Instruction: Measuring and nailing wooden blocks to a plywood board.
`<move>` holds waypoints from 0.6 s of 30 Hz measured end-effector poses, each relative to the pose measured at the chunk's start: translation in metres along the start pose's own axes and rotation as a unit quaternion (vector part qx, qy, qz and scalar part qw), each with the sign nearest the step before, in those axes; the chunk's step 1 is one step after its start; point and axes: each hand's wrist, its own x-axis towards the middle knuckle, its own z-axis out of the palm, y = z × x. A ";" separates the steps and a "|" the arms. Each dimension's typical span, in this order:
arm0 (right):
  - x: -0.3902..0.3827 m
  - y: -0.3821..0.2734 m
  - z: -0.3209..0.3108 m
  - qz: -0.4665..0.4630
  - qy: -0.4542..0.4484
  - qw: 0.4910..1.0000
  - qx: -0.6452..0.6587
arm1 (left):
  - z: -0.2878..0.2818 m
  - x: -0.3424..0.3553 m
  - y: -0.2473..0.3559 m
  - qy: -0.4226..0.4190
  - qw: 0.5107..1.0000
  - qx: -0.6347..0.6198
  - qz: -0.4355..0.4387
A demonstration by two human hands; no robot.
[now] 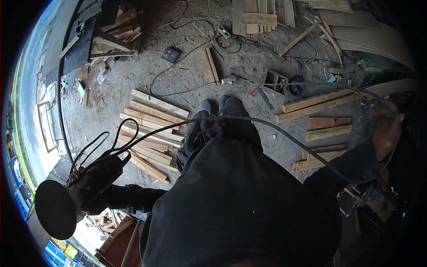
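Observation:
Out to my left, my left hand (95, 205) is wrapped round an angle grinder (101, 172). The grinder has a dark body and a wide round disc (55, 209) that faces outward. From its rear end a black power cord (284, 132) loops up and then arches across my body to the right. At the far right my right hand (386, 133) is raised, its fingers closed on the cord. A second stretch of cord runs from that hand back toward the floor ahead. Deep shadow hides part of the right fingers.
Cut wooden boards (151, 129) lie in a row at left front, and more timber (318, 107) lies at right. Cables, a dark square piece (171, 54) and a wooden box (275, 81) sit on the dirt floor. Stacked planks (260, 18) and curved sheets (369, 38) stand farther off.

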 end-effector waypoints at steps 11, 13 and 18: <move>-0.100 -0.064 -0.120 -0.394 0.031 0.916 -0.069 | -0.004 0.008 -0.021 -0.012 1.000 -0.011 -0.004; -0.108 -0.070 -0.116 -0.338 0.065 0.928 0.145 | -0.003 0.006 -0.024 -0.012 1.000 -0.008 -0.005; -0.135 -0.071 -0.145 -0.295 0.076 0.949 0.086 | 0.015 -0.001 -0.032 -0.030 0.999 -0.006 -0.021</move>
